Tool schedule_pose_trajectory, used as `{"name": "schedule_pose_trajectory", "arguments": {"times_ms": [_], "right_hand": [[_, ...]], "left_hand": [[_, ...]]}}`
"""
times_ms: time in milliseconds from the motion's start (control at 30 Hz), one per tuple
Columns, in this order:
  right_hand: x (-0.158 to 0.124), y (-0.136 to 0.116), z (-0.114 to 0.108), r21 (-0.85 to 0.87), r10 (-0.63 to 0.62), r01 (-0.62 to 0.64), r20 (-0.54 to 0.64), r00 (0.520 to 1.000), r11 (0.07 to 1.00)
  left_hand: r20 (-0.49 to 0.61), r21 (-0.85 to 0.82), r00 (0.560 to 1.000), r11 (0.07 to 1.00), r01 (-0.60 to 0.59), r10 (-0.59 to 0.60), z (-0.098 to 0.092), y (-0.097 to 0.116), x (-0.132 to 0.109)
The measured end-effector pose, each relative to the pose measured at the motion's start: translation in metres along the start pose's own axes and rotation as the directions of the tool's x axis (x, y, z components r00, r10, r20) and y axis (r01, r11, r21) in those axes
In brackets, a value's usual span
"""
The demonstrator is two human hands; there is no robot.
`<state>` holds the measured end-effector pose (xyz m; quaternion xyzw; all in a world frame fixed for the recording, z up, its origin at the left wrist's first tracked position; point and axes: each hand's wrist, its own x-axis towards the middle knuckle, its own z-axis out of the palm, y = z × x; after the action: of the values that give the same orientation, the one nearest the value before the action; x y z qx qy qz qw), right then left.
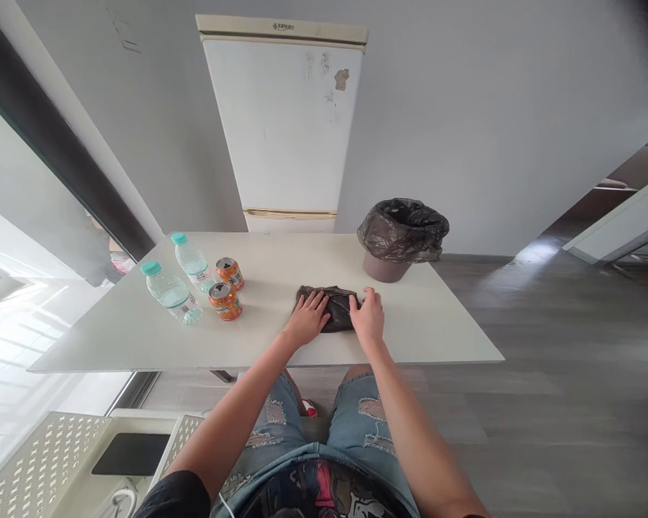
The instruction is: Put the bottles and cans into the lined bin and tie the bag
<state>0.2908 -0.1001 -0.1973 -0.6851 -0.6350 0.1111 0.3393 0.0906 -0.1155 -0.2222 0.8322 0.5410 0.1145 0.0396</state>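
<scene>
Hands (pixel 307 318) rest unclenched on black plastic (pixel 341 314), white table (pixel 432 327) beneath, fridge (pixel 284 126) beyond

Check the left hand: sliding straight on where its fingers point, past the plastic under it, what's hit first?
Probably the bin, at its left side or overhanging liner; depth is unclear, so a near miss is possible. The left hand lies on the black plastic bundle.

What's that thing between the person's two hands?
A dark plastic bag. The head view shows its middle between the left hand, pressed flat on it, and the right hand at its edge.
</scene>
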Motion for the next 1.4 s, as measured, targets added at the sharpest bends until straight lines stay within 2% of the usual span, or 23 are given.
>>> {"name": "schedule_pose_trajectory", "arguments": {"times_ms": [67,133,167,233,267,400,733,967,1400], "right_hand": [[-0.005,-0.009,-0.004,-0.028,-0.234,0.233,-0.039,0.971,0.972],[-0.009,-0.018,-0.004,-0.044,-0.486,0.488,0.055,0.872,0.871],[-0.010,-0.021,-0.003,-0.048,-0.567,0.577,0.130,0.813,0.816],[-0.009,-0.024,0.003,-0.063,-0.621,0.659,0.276,0.734,0.750],[-0.008,-0.023,0.007,-0.080,-0.604,0.661,0.336,0.722,0.746],[-0.001,-0.014,0.019,-0.154,-0.476,0.597,0.464,0.747,0.787],[0.002,-0.002,0.029,-0.185,-0.428,0.565,0.479,0.766,0.804],[0.003,0.000,0.032,-0.205,-0.385,0.556,0.532,0.754,0.806],[0.001,-0.001,0.030,-0.218,-0.375,0.551,0.531,0.760,0.806]], "left_hand": [[-0.001,0.002,1.000,1.000,0.007,-0.007,0.004,0.000,-0.002],[-0.001,0.000,1.000,1.000,0.005,-0.005,0.006,0.001,-0.004],[-0.003,-0.005,1.000,1.000,0.000,0.000,0.006,0.001,-0.004],[-0.001,-0.019,1.000,1.000,-0.011,0.011,0.006,0.000,-0.004],[0.004,-0.027,1.000,1.000,-0.012,0.012,0.005,0.000,-0.004],[0.012,-0.032,1.000,0.999,0.024,-0.024,0.007,-0.003,-0.005],[-0.030,-0.001,0.998,0.998,0.063,-0.063,0.014,-0.001,-0.005],[0.018,-0.036,0.997,0.997,0.071,-0.070,0.014,-0.003,-0.004],[0.012,-0.030,0.998,0.997,0.065,-0.064,0.014,-0.002,-0.005]]}}
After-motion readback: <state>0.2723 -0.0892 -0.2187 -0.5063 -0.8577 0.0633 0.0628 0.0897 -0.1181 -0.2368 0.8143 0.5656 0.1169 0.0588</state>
